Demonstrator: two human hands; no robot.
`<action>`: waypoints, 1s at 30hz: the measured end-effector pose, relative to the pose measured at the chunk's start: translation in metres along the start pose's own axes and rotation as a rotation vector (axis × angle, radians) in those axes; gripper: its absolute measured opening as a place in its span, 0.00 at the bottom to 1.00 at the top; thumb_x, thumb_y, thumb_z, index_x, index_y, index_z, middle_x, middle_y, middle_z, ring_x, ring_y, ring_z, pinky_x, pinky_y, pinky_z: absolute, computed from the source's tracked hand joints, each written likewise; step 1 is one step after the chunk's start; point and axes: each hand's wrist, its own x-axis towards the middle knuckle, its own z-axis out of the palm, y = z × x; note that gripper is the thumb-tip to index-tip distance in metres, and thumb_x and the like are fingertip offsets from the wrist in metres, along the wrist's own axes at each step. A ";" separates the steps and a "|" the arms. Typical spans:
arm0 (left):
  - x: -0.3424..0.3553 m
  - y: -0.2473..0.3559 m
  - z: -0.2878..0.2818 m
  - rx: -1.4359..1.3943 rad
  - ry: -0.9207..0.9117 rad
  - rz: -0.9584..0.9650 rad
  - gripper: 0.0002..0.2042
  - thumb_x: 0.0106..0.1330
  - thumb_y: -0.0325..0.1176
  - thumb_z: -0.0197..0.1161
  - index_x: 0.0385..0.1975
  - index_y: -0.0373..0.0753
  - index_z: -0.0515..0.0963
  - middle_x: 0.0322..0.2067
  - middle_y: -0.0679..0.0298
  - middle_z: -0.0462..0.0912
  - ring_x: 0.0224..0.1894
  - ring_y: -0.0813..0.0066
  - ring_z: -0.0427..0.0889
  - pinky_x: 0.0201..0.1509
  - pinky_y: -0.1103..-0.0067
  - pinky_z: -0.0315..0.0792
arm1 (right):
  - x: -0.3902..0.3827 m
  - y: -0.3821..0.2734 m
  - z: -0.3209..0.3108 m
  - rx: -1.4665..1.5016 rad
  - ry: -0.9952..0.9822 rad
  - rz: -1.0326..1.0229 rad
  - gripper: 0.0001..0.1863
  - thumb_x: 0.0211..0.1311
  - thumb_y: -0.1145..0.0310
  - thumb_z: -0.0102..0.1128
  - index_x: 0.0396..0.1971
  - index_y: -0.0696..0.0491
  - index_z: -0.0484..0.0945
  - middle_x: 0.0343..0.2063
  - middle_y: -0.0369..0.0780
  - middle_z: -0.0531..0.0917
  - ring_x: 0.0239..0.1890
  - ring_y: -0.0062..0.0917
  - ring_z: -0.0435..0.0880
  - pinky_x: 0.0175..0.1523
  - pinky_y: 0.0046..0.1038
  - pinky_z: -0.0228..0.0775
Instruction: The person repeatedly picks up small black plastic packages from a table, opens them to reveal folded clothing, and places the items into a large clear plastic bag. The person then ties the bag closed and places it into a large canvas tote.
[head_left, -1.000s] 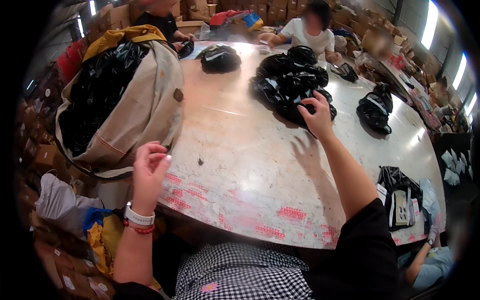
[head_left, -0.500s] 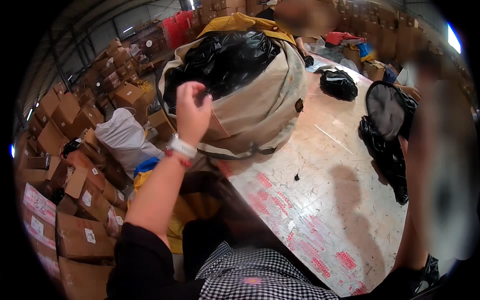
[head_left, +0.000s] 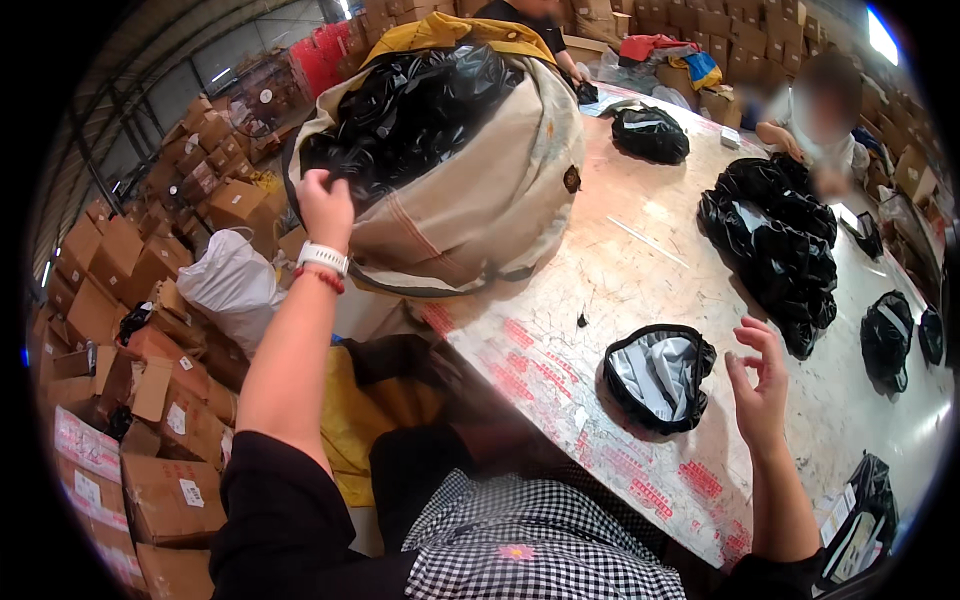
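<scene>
At the left rim of a large beige cloth sack point(head_left: 480, 195), my left hand point(head_left: 328, 208) has its fingers curled against the glossy black pieces point(head_left: 410, 110) that fill it. The fingertips appear to pinch one of them, partly hidden among the folds. My right hand point(head_left: 762, 385) is raised over the table, fingers apart and holding nothing. Just left of it lies a rounded, pouch-like black piece point(head_left: 655, 378) with its pale grey lining facing up. Beyond that hand is a heap of similar glossy black pieces point(head_left: 775, 250).
The worn table point(head_left: 560, 330) carries another black bundle point(head_left: 648, 135) and black pieces at the right point(head_left: 887, 340). A person point(head_left: 815, 115) sits across the table; another point(head_left: 525, 25) stands behind the sack. Cardboard boxes point(head_left: 175, 490) and a white sack point(head_left: 232, 285) crowd the left.
My left hand has moved down to the black pieces in the sack and its fingers have closed. The grey-lined piece now lies nearer on the table, apart from my right hand, which has opened.
</scene>
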 end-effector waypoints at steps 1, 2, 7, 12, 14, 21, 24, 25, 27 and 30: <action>-0.004 0.008 -0.006 -0.187 0.098 -0.004 0.13 0.62 0.28 0.62 0.44 0.30 0.75 0.50 0.48 0.77 0.52 0.50 0.77 0.61 0.67 0.69 | 0.000 -0.011 -0.001 0.032 0.016 -0.056 0.17 0.60 0.80 0.64 0.49 0.56 0.78 0.55 0.44 0.78 0.53 0.28 0.79 0.50 0.25 0.72; -0.012 0.029 -0.021 -0.358 0.081 0.023 0.11 0.63 0.24 0.60 0.44 0.30 0.75 0.50 0.52 0.77 0.52 0.57 0.77 0.62 0.70 0.68 | 0.000 -0.021 0.002 0.057 0.025 -0.108 0.15 0.60 0.80 0.64 0.48 0.57 0.79 0.54 0.44 0.79 0.52 0.27 0.80 0.49 0.24 0.72; -0.084 0.170 -0.059 -0.851 -0.309 0.158 0.07 0.60 0.13 0.50 0.32 0.33 0.69 0.50 0.61 0.75 0.46 0.78 0.73 0.54 0.81 0.70 | 0.014 -0.068 0.042 0.501 -0.164 -0.070 0.34 0.62 0.66 0.67 0.66 0.55 0.66 0.67 0.47 0.68 0.64 0.32 0.72 0.61 0.31 0.71; -0.185 0.254 -0.065 -0.883 -1.194 0.457 0.11 0.55 0.26 0.66 0.36 0.33 0.73 0.47 0.49 0.77 0.47 0.58 0.78 0.55 0.70 0.73 | 0.002 -0.083 0.061 0.992 -0.449 0.468 0.31 0.60 0.69 0.67 0.63 0.59 0.69 0.55 0.47 0.79 0.56 0.34 0.81 0.61 0.34 0.75; -0.192 0.262 -0.072 -0.890 -1.347 0.516 0.14 0.60 0.25 0.69 0.45 0.33 0.77 0.45 0.57 0.79 0.50 0.71 0.79 0.56 0.74 0.72 | -0.016 -0.070 0.059 1.140 -0.257 0.613 0.21 0.60 0.76 0.63 0.54 0.61 0.75 0.42 0.41 0.85 0.44 0.27 0.85 0.54 0.28 0.78; -0.218 0.253 -0.045 -0.720 -1.066 0.427 0.35 0.56 0.33 0.76 0.65 0.34 0.69 0.54 0.56 0.73 0.54 0.69 0.76 0.56 0.75 0.73 | -0.054 -0.047 0.036 1.058 -0.366 0.605 0.27 0.55 0.80 0.64 0.58 0.60 0.75 0.45 0.41 0.84 0.44 0.26 0.84 0.52 0.28 0.78; -0.220 0.237 -0.034 -1.010 -1.177 -0.045 0.25 0.65 0.30 0.69 0.61 0.33 0.71 0.48 0.59 0.78 0.49 0.70 0.79 0.54 0.74 0.74 | -0.065 -0.031 0.029 1.099 -0.380 0.721 0.27 0.53 0.81 0.66 0.56 0.59 0.76 0.43 0.41 0.85 0.43 0.25 0.84 0.50 0.27 0.78; -0.216 0.230 -0.033 -1.116 -1.162 -0.257 0.21 0.68 0.30 0.66 0.59 0.33 0.72 0.46 0.59 0.79 0.47 0.70 0.80 0.53 0.72 0.75 | -0.071 -0.027 0.026 1.085 -0.289 0.720 0.25 0.51 0.82 0.64 0.54 0.59 0.78 0.40 0.41 0.86 0.43 0.26 0.84 0.50 0.27 0.78; -0.184 0.204 -0.026 -0.837 -0.666 -0.308 0.14 0.74 0.28 0.59 0.55 0.31 0.74 0.44 0.62 0.81 0.41 0.76 0.79 0.46 0.78 0.74 | -0.068 -0.026 0.020 1.084 -0.084 0.760 0.21 0.48 0.81 0.58 0.46 0.63 0.80 0.37 0.43 0.85 0.38 0.29 0.85 0.47 0.29 0.79; -0.078 0.166 -0.032 -0.581 0.135 0.273 0.12 0.75 0.32 0.57 0.48 0.28 0.74 0.44 0.54 0.84 0.42 0.66 0.82 0.49 0.72 0.73 | -0.067 -0.010 0.013 1.059 0.142 0.754 0.15 0.52 0.74 0.54 0.41 0.62 0.80 0.32 0.41 0.84 0.36 0.28 0.85 0.47 0.30 0.79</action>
